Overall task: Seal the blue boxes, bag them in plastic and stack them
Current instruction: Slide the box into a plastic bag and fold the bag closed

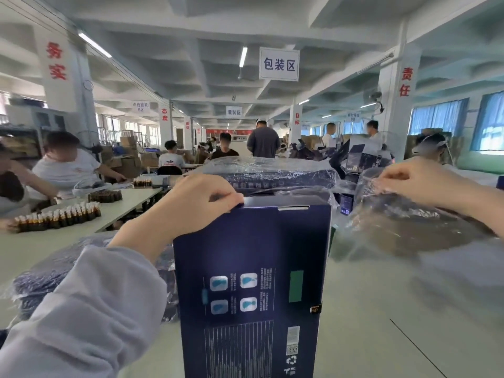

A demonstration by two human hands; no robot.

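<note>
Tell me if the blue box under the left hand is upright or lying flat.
Upright. The blue box stands on end, its tall printed face toward the camera, and the left hand grips its top edge.

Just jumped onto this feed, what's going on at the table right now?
A person is packing. Their left hand grips the top edge of an upright blue box standing on the table, while the right hand pinches a clear plastic bag off to the right. This box is not in plastic yet. Behind it and to its left lie wrapped boxes.
</note>
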